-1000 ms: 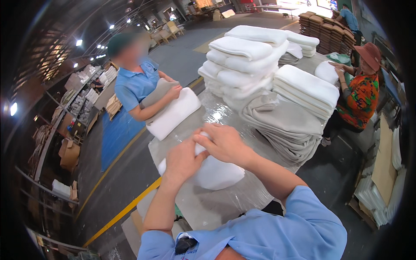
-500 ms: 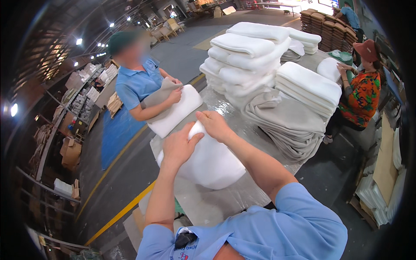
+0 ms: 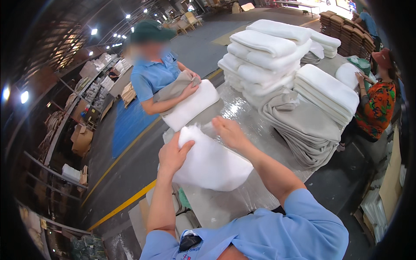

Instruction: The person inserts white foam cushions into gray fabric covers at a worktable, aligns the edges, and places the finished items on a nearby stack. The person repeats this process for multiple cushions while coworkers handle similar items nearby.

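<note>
I see left grip pinching the white pad; right grip curled, hold unclear. Probably light, soft; best taken by far corners.

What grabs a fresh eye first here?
The tall stack of white pads on the table, right of centre. Then the white pad near the middle, gripped by the left hand, the right hand near its wispy far edge. At the right, a co-worker's bright orange patterned top.

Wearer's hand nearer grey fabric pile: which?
Right. The right hand is left of the grey fabric pile, not touching; the left hand is farther left, holding the white pad.
</note>
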A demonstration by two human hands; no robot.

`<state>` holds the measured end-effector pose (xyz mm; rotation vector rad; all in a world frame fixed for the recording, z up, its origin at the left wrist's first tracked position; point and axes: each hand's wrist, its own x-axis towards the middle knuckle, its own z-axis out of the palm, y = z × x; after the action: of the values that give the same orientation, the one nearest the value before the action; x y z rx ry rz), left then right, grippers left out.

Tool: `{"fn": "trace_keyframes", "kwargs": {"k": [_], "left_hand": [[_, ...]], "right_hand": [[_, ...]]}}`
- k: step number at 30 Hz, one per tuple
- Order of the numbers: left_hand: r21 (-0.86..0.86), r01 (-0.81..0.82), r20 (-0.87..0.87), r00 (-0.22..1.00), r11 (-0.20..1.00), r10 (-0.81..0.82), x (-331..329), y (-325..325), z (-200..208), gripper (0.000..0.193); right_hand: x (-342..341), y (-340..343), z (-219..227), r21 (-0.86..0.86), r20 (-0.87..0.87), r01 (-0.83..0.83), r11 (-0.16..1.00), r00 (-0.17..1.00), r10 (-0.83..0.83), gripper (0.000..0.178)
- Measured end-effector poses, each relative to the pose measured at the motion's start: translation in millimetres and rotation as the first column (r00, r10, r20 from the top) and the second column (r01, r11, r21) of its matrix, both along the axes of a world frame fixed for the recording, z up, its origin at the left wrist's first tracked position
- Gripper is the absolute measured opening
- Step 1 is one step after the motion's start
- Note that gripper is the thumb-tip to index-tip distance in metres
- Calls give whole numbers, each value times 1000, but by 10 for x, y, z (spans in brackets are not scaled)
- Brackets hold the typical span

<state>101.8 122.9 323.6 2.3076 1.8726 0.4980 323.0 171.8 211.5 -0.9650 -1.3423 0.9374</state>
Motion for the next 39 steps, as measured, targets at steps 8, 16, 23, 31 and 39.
{"fn": "trace_keyframes", "kwargs": {"k": [8,16,23,31,39], "left_hand": [[53,14,48,999,999,-16,-34,5,-17,44],[-240,175,306,947,955,-97,-458,197,67,39],[-592,315,487,873,742,18,-458,852,-1036,40],[-687,195,197,977,700,-79,-507,1352,-2185,64],[-323,11,68,998,946,12,-98,1353,-2987,46]], "right_hand": [[-553,78,296,254,238,-56,965,971,-6,40],[-745,282,49,-175,-215,-258,950,952,219,42],[-606,412,-968,-515,-336,-361,778,919,204,39],[-615,592,-1603,-711,-210,-347,611,935,286,62],[-768,1073,-2373,-540,380,-81,838,865,328,60]]}}
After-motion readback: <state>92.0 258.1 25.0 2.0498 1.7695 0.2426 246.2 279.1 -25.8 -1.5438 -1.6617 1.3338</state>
